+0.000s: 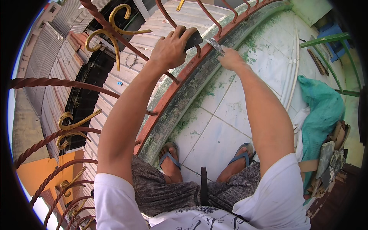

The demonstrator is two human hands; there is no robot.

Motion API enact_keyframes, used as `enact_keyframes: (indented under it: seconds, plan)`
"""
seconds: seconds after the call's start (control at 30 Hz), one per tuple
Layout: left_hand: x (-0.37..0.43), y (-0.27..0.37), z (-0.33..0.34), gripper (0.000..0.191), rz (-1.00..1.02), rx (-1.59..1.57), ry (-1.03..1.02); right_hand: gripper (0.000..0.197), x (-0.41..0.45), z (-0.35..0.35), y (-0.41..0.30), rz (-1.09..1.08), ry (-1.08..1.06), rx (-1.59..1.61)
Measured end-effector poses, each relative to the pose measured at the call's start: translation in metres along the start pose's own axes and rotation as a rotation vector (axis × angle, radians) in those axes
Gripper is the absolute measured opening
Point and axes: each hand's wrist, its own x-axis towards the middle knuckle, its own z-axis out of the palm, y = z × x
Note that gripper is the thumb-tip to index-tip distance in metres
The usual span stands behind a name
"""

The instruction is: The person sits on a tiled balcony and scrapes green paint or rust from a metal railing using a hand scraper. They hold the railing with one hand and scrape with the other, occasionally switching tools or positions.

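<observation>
My left hand (pixel 170 49) grips a dark, flat-sided block (pixel 194 40) beside a curved bar of the wrought-iron railing, over its lower rail. In my right hand (pixel 232 59) is a putty knife (pixel 215 46), its worn, spotted blade pointing up and left at the rail's near edge. The red-brown bottom rail (pixel 169 99) of the railing runs in an arc along a stained, mossy concrete curb (pixel 184 89). Twisted red-brown bars rise from it, some with yellow scroll ornaments (pixel 110 31). Whether the blade touches the rail I cannot tell.
My sandalled feet stand on white floor tiles (pixel 218 138) with green stains. At right lie white pipes (pixel 291 77), a green cloth or sack (pixel 322 106), wood and rubble scraps (pixel 327 155), and a green metal frame (pixel 325 40). Corrugated roofs (pixel 106 95) lie below, beyond the railing.
</observation>
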Motion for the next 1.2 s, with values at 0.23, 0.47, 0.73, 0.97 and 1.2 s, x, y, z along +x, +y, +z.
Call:
enact_keyframes:
  seconds: [0.23, 0.47, 0.73, 0.97, 1.2]
  plan:
    - [0.000, -0.003, 0.002, 0.076, 0.014, -0.010, 0.028, 0.050, -0.005, 0.009, -0.016, 0.017, -0.100, 0.178]
    - [0.004, -0.002, 0.003, 0.076, 0.015, -0.063, 0.028, 0.050, 0.005, 0.022, -0.003, -0.025, -0.058, 0.115]
    - [0.004, 0.006, -0.005, 0.056, 0.016, -0.138, 0.060, 0.049, 0.007, 0.026, 0.000, 0.001, -0.074, 0.091]
    - [0.003, 0.005, -0.013, 0.070, -0.011, -0.205, -0.011, 0.052, -0.012, 0.011, -0.015, 0.029, -0.133, 0.132]
    - [0.000, -0.004, -0.007, 0.073, 0.065, -0.199, -0.014, 0.079, -0.025, -0.022, 0.014, -0.245, 0.113, 0.044]
